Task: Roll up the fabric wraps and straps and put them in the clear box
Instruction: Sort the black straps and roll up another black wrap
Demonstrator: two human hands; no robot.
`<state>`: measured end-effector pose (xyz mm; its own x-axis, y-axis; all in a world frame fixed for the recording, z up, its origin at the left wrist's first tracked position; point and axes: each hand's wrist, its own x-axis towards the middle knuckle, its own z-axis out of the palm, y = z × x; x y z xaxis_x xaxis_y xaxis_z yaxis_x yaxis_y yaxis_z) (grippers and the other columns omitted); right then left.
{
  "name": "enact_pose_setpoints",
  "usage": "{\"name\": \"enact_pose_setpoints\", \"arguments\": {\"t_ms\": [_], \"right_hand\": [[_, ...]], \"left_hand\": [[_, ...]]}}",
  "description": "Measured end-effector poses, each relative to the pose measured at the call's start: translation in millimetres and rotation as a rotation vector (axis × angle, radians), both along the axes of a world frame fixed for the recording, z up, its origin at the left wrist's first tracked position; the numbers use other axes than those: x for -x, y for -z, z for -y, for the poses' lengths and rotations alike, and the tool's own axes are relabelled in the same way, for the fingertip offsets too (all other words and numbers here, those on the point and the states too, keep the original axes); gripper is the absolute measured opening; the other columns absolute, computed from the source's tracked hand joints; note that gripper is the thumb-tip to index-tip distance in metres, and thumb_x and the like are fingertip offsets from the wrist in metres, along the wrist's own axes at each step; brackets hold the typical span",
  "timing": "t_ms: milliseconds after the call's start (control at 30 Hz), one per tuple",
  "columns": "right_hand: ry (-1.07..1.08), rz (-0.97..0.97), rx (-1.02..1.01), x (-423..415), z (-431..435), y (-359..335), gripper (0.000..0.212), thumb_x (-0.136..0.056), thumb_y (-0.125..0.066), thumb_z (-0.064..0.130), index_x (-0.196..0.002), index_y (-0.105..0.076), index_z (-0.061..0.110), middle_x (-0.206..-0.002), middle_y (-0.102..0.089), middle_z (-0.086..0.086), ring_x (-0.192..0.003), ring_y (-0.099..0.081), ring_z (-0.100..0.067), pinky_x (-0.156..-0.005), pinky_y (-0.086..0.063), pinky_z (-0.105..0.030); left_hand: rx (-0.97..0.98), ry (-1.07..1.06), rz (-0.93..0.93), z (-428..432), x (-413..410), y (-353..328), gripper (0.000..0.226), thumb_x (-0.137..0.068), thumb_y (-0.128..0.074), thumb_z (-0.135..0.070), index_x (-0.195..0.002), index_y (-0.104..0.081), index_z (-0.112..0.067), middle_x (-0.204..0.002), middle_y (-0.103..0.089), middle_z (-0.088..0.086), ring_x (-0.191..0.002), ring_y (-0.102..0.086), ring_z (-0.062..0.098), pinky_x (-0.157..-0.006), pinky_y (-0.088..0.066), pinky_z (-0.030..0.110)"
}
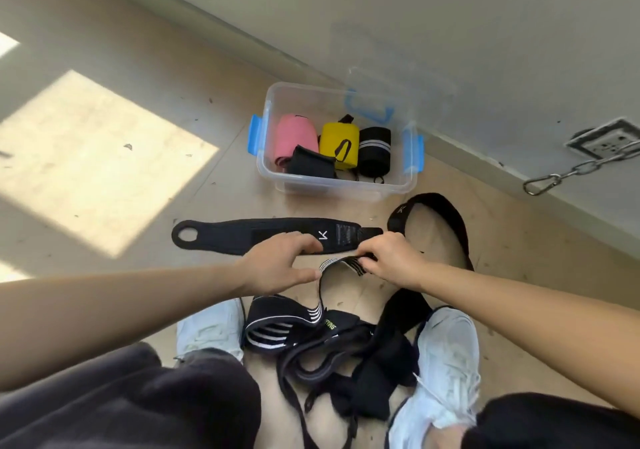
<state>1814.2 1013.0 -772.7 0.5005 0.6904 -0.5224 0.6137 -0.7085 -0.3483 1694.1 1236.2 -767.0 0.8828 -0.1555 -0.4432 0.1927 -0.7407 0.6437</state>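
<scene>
The right hand [391, 258] pinches one end of a striped wrap [337, 262] with curled fingers. From there the wrap runs left in a short raised span to the left hand [280, 265], whose thumb tip touches the bend. That hand's fingers curl above it, over the near edge of a flat wrap [263, 237]; whether they grip anything cannot be told. From the bend the striped wrap drops toward the person and joins a pile [332, 355] of black straps between the shoes [446, 362]. The flat wrap lies on the floor [104, 178] just beyond the hands, long axis left to right, loop end pointing left. Beyond it stands the box [332, 185], holding pink, yellow and black rolls.
</scene>
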Motion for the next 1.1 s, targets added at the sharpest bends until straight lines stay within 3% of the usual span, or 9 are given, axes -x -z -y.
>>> {"name": "enact_pose_setpoints", "arguments": {"t_ms": [133,267,400,533,633,767,900,1033,1100], "right_hand": [[0.225,-0.156,-0.401,0,-22,-28,0.016,-0.093,-0.068,0.013,-0.104,-0.078,0.018,-0.092,-0.072,0.012,-0.083,-0.065,0.001,-0.079,-0.053,-0.018],[0.324,-0.351,-0.600,-6,-44,-63,0.017,-0.092,-0.067,0.004,-0.103,-0.075,0.012,-0.096,-0.075,-0.001,-0.090,-0.072,-0.011,-0.081,-0.060,-0.024],[0.472,-0.562,-0.658,-8,-45,-72,0.022,-0.093,-0.067,0.004,-0.115,-0.068,0.008,-0.102,-0.072,-0.013,-0.090,-0.075,-0.024,-0.074,-0.064,-0.038],[0.488,-0.556,-0.537,-2,-19,-52,0.037,-0.091,-0.074,0.030,-0.123,-0.062,0.017,-0.101,-0.070,-0.006,-0.084,-0.074,-0.017,-0.071,-0.063,-0.032],[0.361,-0.473,-0.391,15,4,-28,0.037,-0.087,-0.074,0.047,-0.111,-0.070,0.019,-0.095,-0.073,-0.001,-0.086,-0.071,-0.012,-0.078,-0.062,-0.033],[0.024,-0.370,-0.126,44,24,-2,0.049,-0.083,-0.077,0.051,-0.121,-0.068,0.020,-0.115,-0.070,0.000,-0.106,-0.065,-0.016,-0.088,-0.050,-0.028],[-0.260,-0.175,0.073,59,36,11,0.060,-0.083,-0.072,0.058,-0.130,-0.063,0.023,-0.120,-0.067,-0.002,-0.110,-0.062,-0.025,-0.084,-0.052,-0.034],[-0.450,-0.074,0.009,63,53,15,0.036,-0.099,-0.055,0.048,-0.115,-0.068,0.019,-0.102,-0.071,-0.007,-0.092,-0.066,-0.029,-0.073,-0.053,-0.038],[-0.431,-0.041,-0.042,63,66,22,0.034,-0.103,-0.048,0.045,-0.115,-0.066,0.018,-0.101,-0.071,-0.009,-0.092,-0.066,-0.031,-0.074,-0.052,-0.038]], "left_hand": [[0.215,-0.228,-0.181,-2,-11,-12,0.075,-0.089,-0.074,-0.044,-0.151,-0.039,-0.020,-0.139,-0.056,0.001,-0.124,-0.058,0.015,-0.109,-0.046,0.034],[0.302,-0.283,-0.252,-20,-21,-38,0.057,-0.088,-0.077,-0.035,-0.136,-0.050,-0.021,-0.117,-0.066,0.000,-0.106,-0.066,0.012,-0.096,-0.057,0.037],[0.322,-0.300,-0.262,-36,-24,-81,0.019,-0.093,-0.072,-0.012,-0.104,-0.061,-0.023,-0.088,-0.071,-0.007,-0.082,-0.069,0.004,-0.070,-0.055,0.019],[0.205,-0.235,-0.251,-35,-25,-111,0.018,-0.093,-0.072,-0.011,-0.092,-0.061,-0.025,-0.079,-0.067,-0.011,-0.072,-0.066,0.000,-0.062,-0.050,0.012],[0.148,-0.267,-0.229,-20,-32,-116,0.016,-0.093,-0.072,-0.014,-0.097,-0.061,-0.025,-0.092,-0.069,-0.006,-0.087,-0.068,0.008,-0.076,-0.057,0.024],[0.009,-0.264,-0.233,3,-33,-101,0.033,-0.092,-0.073,-0.022,-0.121,-0.062,-0.013,-0.116,-0.068,0.006,-0.108,-0.066,0.022,-0.097,-0.057,0.043],[-0.068,-0.297,-0.206,28,-26,-85,0.043,-0.093,-0.071,-0.022,-0.133,-0.057,-0.011,-0.129,-0.064,0.008,-0.115,-0.064,0.025,-0.098,-0.057,0.043],[-0.130,-0.314,-0.174,43,-11,-65,0.044,-0.095,-0.068,-0.022,-0.137,-0.053,-0.022,-0.127,-0.066,0.005,-0.110,-0.065,0.023,-0.097,-0.057,0.041],[-0.194,-0.280,-0.146,48,-2,-55,0.049,-0.096,-0.065,-0.022,-0.141,-0.046,-0.028,-0.120,-0.066,0.004,-0.104,-0.064,0.023,-0.093,-0.055,0.038]]}}
